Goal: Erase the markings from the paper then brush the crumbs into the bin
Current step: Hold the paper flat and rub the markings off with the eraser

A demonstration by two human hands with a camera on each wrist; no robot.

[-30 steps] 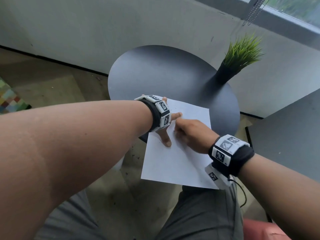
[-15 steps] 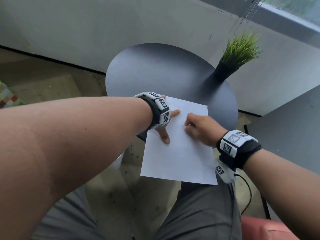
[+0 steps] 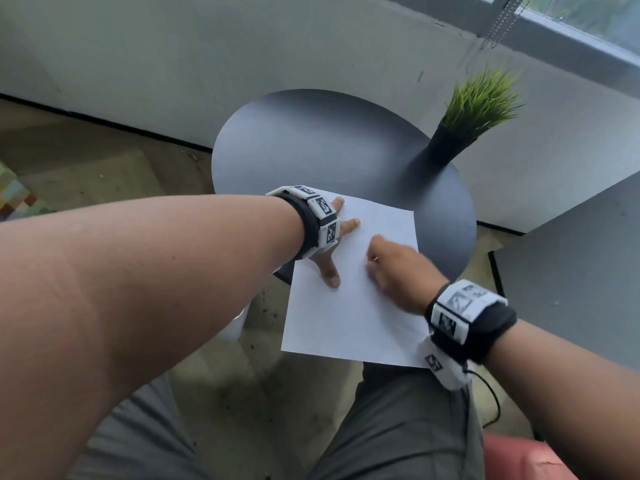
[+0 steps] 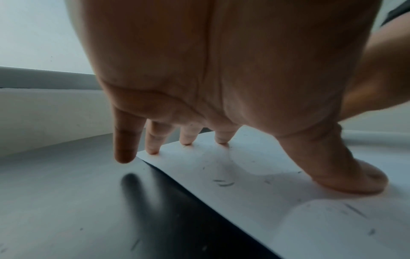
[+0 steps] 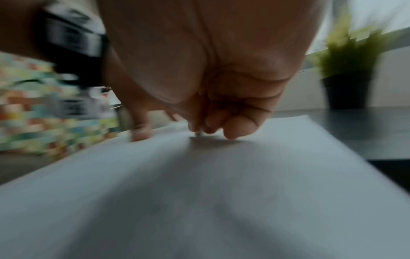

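**Rubbing-out under way, crumbs piling up, no bin in sight**

The erasing step is in hand, by my reading. The left hand [image 3: 329, 252] is spread flat, fingers straight and thumb splayed, pinning the paper [image 3: 349, 317] to the round dark tabletop [image 3: 304, 140]. From the left wrist view the fingertips [image 4: 153, 150] press along the sheet's far edge while the little finger comes down just off the paper, above the bare tabletop. The thumb bears down further in on the sheet.

The right hand [image 3: 398, 268] is curled tight, knuckles bunched, its fingertips touching the paper just beside the left thumb. Something small sits pinched at its tips [image 5: 197, 134], most likely the eraser, but that view is badly smeared and I cannot make it out for certain. The smear itself suggests a quick stroke.

The paper lies at the near edge of the tabletop, its near half hanging out over the person's lap. Dark crumbs [image 4: 223, 183] are scattered on the sheet between the left fingers and thumb, and a few faint marks show nearby.

Next move, as I judge it: clear whatever marks are left, with the left hand holding the overhanging sheet flat so it doesn't buckle or slide. Then comes the sweep, and the bin isn't visible from any angle. A potted plant [image 3: 474, 109] stands at the far right of the tabletop, well apart.
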